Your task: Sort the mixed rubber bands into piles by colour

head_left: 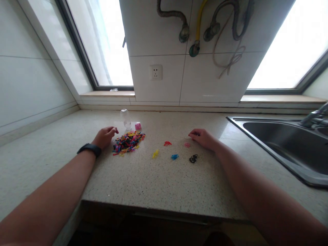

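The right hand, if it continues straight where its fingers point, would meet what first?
The right hand would probably meet the red rubber bands, though its height above the countertop is unclear.

"What blocks the left hand?"
"The rubber-band pile just to its right; the clear jar and pink lid beyond."
"And the right hand?"
"Pink bands and black bands lie on its near side, but it could pass rightward over countertop as far as the sink."
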Demonstrator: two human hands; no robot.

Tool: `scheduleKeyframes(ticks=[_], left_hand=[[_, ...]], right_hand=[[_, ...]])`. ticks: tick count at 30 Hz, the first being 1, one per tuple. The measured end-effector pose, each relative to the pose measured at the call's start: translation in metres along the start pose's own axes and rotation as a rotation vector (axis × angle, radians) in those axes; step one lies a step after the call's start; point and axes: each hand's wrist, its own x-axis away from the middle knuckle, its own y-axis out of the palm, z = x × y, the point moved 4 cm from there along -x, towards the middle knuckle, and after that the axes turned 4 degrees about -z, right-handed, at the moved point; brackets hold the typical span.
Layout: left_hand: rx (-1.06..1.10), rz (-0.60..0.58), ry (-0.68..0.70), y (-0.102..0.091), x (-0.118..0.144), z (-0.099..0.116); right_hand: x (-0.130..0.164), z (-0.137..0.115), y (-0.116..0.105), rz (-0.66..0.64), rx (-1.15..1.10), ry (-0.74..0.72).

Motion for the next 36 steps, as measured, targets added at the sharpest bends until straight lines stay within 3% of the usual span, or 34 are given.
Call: scheduleKeyframes(ticks=[6,11,16,19,25,36], left_hand=[[-0.067,-0.043,0.027,0.004,-0.004,0.005],[-0.115,-0.056,0.041,0.005,-0.006,0.007],[-0.146,-0.065,0.045,0.007,-0.008,0.008],[-0.156,-0.067,0.048,0.007,-0.008,0.007],[-0.171,-0.075,0.046,0.008,-0.010,0.005],[-0.189,-0.078,0.052,0.010,-0.012,0.008]], right_hand=[[0.002,-0.026,-0.001,0.060,0.028,-0.054],[-0.009,-0.085,0.003,0.115,0.024,-0.181],[-0.034,-0.162,0.041,-0.073,0.163,-0.334],[-0.051,-0.190,0.071,-0.178,0.312,-0.324],[-0.074,-0.206,0.108,-0.271,0.482,-0.277],[-0.080,-0.212,0.125,-0.270,0.533,-0.292]])
